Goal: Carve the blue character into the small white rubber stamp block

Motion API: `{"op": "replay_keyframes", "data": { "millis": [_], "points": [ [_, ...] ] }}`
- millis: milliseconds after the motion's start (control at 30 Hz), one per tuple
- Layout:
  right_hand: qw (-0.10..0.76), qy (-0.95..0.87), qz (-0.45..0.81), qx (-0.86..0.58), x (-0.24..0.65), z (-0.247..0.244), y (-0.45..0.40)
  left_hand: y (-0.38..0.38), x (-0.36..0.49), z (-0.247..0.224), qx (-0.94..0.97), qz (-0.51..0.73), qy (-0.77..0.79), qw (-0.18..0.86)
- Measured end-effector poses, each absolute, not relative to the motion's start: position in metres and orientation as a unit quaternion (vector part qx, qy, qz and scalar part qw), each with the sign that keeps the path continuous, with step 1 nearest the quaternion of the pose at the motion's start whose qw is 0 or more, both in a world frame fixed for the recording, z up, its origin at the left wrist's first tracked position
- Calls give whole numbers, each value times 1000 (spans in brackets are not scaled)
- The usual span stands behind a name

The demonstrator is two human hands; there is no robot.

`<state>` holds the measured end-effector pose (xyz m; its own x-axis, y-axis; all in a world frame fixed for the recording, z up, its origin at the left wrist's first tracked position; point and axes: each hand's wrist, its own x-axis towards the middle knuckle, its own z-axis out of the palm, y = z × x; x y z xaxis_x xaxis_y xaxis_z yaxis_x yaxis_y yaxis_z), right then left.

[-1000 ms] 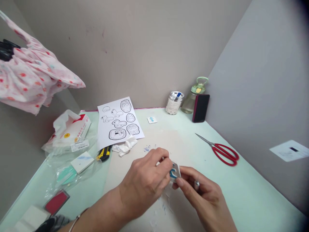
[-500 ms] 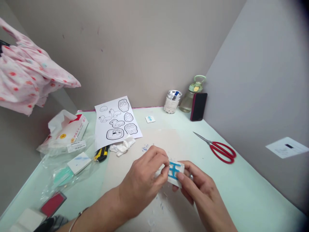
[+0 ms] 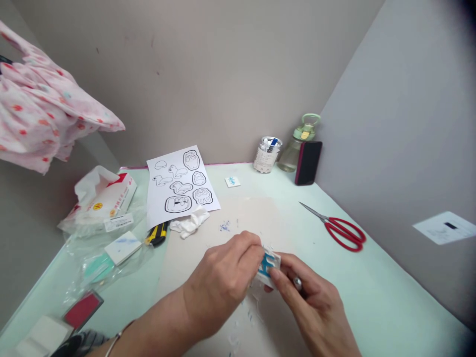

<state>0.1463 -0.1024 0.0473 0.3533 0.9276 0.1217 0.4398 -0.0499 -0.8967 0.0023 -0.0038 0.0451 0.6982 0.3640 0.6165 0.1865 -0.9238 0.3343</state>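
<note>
A small white block [image 3: 273, 260] with a raised blue pattern is held up over the beige board [image 3: 208, 233]. The thumb and fingers of my right hand [image 3: 307, 292] grip its right side, and a thin tool with a metal tip [image 3: 297, 283] sticks out among those fingers. My left hand [image 3: 226, 277] is closed at the block's left edge; its fingertips are hidden behind the hand. Blue specks [image 3: 225, 226] and pale shavings [image 3: 250, 315] lie on the board.
Red-handled scissors [image 3: 345, 234] lie at right. A phone [image 3: 308, 163], bottle [image 3: 291, 153] and pen jar [image 3: 266, 158] stand at the back. A printed sheet [image 3: 174, 173], tissue [image 3: 190, 222], yellow cutter [image 3: 156, 234], tissue pack [image 3: 111, 198] and red ink pad [image 3: 84, 310] are on the left.
My left hand has turned and covers more of the block's left side. The block is tilted more, and the metal tip in my right hand shows more clearly.
</note>
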Motion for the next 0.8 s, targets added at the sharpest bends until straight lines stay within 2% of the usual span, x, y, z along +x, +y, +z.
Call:
{"op": "replay_keyframes", "data": {
  "millis": [200,333,533,800],
  "points": [
    [438,-549,261,-662,151,41,-104,-7,4,48,922,344,148,100],
    [457,-527,267,-665,147,46,-102,-7,8,47,906,383,156,89],
    [478,-465,334,-666,145,52,-101,-7,12,44,851,452,192,184],
    [463,-450,433,-630,155,46,-99,-6,13,44,806,467,212,296]
  ]
}}
